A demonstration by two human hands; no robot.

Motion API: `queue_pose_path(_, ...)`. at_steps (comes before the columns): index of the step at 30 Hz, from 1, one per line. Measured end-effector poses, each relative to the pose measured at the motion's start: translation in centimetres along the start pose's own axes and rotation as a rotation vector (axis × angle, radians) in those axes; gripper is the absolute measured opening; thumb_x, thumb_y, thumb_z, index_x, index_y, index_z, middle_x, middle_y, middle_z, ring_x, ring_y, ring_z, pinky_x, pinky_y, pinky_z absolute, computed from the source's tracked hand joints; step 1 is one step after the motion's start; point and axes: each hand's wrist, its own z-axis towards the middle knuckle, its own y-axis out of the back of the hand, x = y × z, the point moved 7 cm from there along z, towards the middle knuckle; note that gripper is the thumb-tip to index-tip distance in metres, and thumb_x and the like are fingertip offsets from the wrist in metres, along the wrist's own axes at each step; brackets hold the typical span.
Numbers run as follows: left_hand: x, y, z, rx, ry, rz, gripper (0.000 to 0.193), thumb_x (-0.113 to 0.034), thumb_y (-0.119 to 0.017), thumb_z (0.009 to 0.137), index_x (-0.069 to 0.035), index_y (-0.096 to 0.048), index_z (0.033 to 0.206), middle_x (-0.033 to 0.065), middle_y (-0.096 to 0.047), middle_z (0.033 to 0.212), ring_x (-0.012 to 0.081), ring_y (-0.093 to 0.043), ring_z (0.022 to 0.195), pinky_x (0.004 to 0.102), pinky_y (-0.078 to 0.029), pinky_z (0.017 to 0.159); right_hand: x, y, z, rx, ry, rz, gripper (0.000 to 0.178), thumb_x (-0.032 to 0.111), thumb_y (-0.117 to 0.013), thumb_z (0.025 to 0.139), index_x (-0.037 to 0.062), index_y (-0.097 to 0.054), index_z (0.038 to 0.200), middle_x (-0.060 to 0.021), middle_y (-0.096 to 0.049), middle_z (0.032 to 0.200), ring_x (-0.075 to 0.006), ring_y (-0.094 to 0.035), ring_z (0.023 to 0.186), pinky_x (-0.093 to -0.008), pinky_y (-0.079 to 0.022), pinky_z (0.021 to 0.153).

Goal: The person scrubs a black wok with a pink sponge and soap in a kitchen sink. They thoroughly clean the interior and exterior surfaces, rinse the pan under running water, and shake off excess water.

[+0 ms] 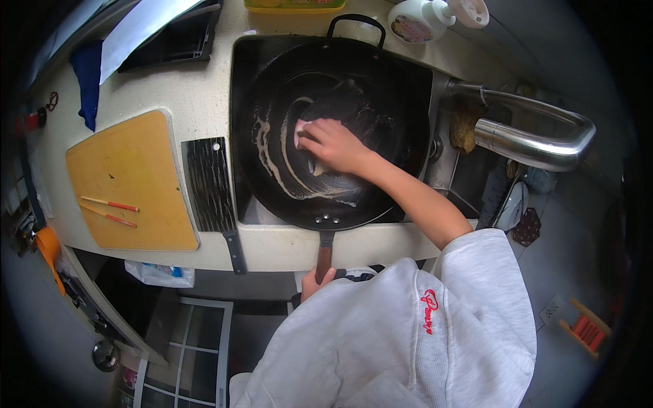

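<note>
A large black wok (391, 183) sits in the sink (239, 122), its wooden handle (325, 253) toward me and a loop handle at the far side. My left hand (314, 283) is closed around the end of the wooden handle. Inside the wok, my right hand (333, 145) presses a small pink-and-white pad (298, 132), perhaps a sponge, against the bottom; most of it is hidden under the fingers. Pale, foamy streaks (262, 143) curve over the wok's inner surface, mainly left of and below my right hand.
Left of the sink lie a dark cleaver (209, 187) and a yellow cutting board (129, 177) with two red-ended chopsticks (112, 204). A metal faucet (530, 144) reaches in from the right. A white pump bottle (415, 20) stands behind. Below left is a glass-paned door (197, 347).
</note>
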Motion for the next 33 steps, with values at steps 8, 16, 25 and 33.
queue_pose_path(8, -1.0, 0.0, -0.1, 0.001, -0.004, 0.057, 0.032, -0.028, -0.063, 0.088, 0.004, -0.059, 0.090, 0.0084, -0.059, 0.069, 0.0103, -0.050, 0.069, 0.0333, -0.044, 0.062, -9.3, 6.5, 2.9, -0.769, -0.486, -0.050, 0.021, 0.000, -0.069, 0.069, 0.0048, -0.069, 0.090, -0.0116, -0.062, 0.102, -0.0296, -0.060, 0.088, -0.0367, -0.051, 0.076)
queue_pose_path(16, -0.3, 0.4, 0.0, 0.000, 0.006, 0.006, 0.032, -0.027, -0.063, 0.089, 0.004, -0.058, 0.091, 0.0103, -0.060, 0.071, 0.0113, -0.051, 0.070, 0.0342, -0.045, 0.064, 5.8, 0.3, -2.8, 0.146, -0.091, 0.652, 0.010, 0.010, -0.068, 0.075, 0.0084, -0.068, 0.084, -0.0024, -0.061, 0.097, -0.0193, -0.059, 0.085, -0.0319, -0.051, 0.077)
queue_pose_path(25, -0.6, 0.2, -0.4, -0.010, 0.015, 0.051, 0.034, -0.030, -0.064, 0.087, 0.003, -0.057, 0.087, 0.0098, -0.057, 0.068, 0.0121, -0.048, 0.068, 0.0336, -0.044, 0.063, -9.2, 8.0, 4.7, -0.549, -0.564, -0.209, 0.013, 0.010, -0.065, 0.072, 0.0089, -0.070, 0.083, -0.0068, -0.065, 0.089, -0.0227, -0.061, 0.084, -0.0340, -0.052, 0.074)
queue_pose_path(33, -1.7, 0.3, -0.4, -0.056, -0.004, 0.070, 0.037, -0.032, -0.063, 0.087, 0.005, -0.059, 0.093, 0.0186, -0.062, 0.075, 0.0197, -0.058, 0.071, 0.0369, -0.046, 0.067, 4.9, 3.6, -6.7, 0.573, -0.419, 0.608, 0.006, 0.010, -0.068, 0.074, 0.0051, -0.070, 0.077, -0.0084, -0.066, 0.084, -0.0246, -0.063, 0.088, -0.0360, -0.052, 0.080)
